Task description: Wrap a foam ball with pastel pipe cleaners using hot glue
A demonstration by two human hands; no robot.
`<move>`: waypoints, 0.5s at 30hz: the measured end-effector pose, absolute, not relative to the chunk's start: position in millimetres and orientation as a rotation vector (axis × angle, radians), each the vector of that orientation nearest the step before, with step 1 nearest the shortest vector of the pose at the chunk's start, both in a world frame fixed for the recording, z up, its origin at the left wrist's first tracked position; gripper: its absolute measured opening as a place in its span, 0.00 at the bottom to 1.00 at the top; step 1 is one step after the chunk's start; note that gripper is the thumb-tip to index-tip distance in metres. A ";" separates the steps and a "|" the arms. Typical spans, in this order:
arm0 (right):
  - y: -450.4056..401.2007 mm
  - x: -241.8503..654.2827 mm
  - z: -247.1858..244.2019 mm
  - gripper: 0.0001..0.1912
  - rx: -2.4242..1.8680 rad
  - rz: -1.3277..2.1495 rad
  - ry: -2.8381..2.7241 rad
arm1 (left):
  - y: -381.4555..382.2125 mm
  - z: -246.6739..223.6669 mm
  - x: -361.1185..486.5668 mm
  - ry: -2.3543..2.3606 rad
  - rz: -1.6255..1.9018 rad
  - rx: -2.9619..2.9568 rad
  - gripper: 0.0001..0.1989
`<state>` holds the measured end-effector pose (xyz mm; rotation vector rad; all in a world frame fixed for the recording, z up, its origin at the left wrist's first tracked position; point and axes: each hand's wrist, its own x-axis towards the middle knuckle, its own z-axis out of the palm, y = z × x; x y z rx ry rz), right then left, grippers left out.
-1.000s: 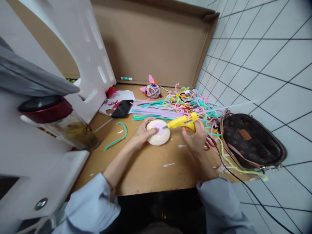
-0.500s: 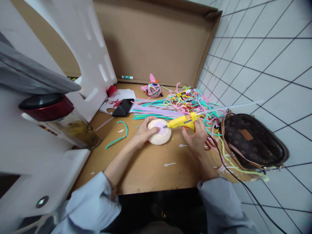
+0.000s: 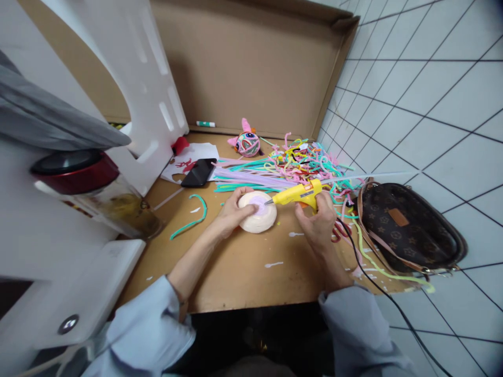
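My left hand is closed on the left edge of a round cream disc, its thumb lying across the top. A small lilac patch covers the disc's middle. In my right hand is a yellow hot glue gun, held by its handle. The nozzle points left and is at the lilac patch's right edge; whether it touches, I cannot tell. A long clear glue stick sticks out of the gun's back. Red-handled scissors lie partly hidden beside my right hand.
Behind my hands lie lilac and green pipe cleaners and a tangled pile. A pink-eared ball figure, a phone and a marker sit farther back. A brown handbag stands right, a glass bottle left. A black cord trails right.
The glue gun and my right hand have shifted slightly to the right, and the glue stick's far end is lower. My left hand and the disc are almost unmoved.
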<state>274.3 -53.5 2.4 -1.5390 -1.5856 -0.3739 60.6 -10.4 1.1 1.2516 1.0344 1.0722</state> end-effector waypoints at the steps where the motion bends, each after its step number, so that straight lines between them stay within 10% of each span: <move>1: -53.6 274.2 2.5 0.07 -1.559 -0.370 -1.589 | -10.1 0.9 60.5 1.035 1.073 1.255 0.29; 15: -49.6 276.1 -3.1 0.08 -1.497 -0.375 -1.604 | -9.2 -2.8 59.6 1.028 1.073 1.265 0.29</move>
